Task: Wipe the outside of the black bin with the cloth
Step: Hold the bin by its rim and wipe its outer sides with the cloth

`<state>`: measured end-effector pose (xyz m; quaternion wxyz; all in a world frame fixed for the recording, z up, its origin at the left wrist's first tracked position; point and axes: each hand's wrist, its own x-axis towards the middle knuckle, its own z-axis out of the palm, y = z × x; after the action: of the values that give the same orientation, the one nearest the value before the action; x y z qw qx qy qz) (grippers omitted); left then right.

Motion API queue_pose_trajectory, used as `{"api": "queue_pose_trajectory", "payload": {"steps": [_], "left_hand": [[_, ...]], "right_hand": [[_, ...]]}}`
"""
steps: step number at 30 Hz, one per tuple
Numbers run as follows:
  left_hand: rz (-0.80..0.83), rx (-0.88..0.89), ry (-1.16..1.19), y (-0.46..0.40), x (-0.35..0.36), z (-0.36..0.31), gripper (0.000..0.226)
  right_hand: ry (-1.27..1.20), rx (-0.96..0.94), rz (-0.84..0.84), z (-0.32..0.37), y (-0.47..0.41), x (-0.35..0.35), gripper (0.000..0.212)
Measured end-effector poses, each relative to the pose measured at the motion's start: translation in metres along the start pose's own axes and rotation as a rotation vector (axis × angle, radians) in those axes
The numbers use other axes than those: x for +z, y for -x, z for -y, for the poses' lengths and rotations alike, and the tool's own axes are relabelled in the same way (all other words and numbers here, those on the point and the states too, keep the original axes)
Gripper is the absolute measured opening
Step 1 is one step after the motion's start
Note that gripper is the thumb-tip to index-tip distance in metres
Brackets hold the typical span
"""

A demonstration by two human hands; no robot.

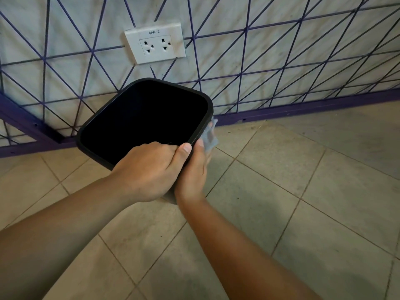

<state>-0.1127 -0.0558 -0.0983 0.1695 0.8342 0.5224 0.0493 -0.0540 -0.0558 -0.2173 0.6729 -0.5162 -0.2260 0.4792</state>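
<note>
Black bin (129,152), held tilted above tiled floor (281,191).
Left hand (149,169) grips rim; right hand (192,169) presses blue cloth (210,137) to side, fingers hidden.

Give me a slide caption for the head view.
Left hand grips black bin rim; right hand presses cloth against its side.

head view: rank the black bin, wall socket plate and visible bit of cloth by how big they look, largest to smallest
1. black bin, by far the largest.
2. wall socket plate.
3. cloth, mostly hidden behind the bin and the right hand, so only a strip shows.

The bin is nearer the camera than the socket plate.
</note>
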Motion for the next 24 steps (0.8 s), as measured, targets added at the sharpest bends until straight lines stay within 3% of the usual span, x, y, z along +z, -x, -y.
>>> {"api": "queue_pose_trajectory", "payload": {"steps": [2, 5, 7, 11, 15, 17, 20, 24], "left_hand": [[-0.013, 0.004, -0.013, 0.0, 0.0, -0.001, 0.055], [-0.031, 0.023, -0.037, 0.001, 0.0, -0.003, 0.053], [-0.013, 0.015, -0.017, 0.001, 0.0, -0.002, 0.056], [0.01, 0.015, -0.004, 0.0, -0.001, 0.0, 0.058], [-0.015, 0.032, -0.041, 0.0, 0.0, -0.002, 0.055], [0.003, 0.017, -0.015, 0.0, -0.001, -0.001, 0.057], [0.016, -0.001, 0.009, -0.001, -0.002, 0.0, 0.06], [-0.011, 0.005, -0.026, -0.002, -0.002, -0.002, 0.055]], "right_hand": [[0.012, -0.045, 0.049, -0.02, 0.004, -0.008, 0.115], [-0.024, 0.072, -0.095, -0.006, -0.028, -0.015, 0.113], [-0.083, 0.11, -0.106, 0.008, -0.032, -0.008, 0.11], [-0.054, -0.069, 0.019, -0.007, -0.001, -0.004, 0.1], [-0.068, 0.112, -0.129, -0.002, -0.041, -0.015, 0.107], [-0.086, 0.105, -0.112, 0.002, -0.033, -0.007, 0.103], [-0.035, -0.051, 0.074, -0.015, 0.001, -0.002, 0.104], [-0.018, 0.034, -0.098, -0.004, -0.027, -0.013, 0.1]]}}
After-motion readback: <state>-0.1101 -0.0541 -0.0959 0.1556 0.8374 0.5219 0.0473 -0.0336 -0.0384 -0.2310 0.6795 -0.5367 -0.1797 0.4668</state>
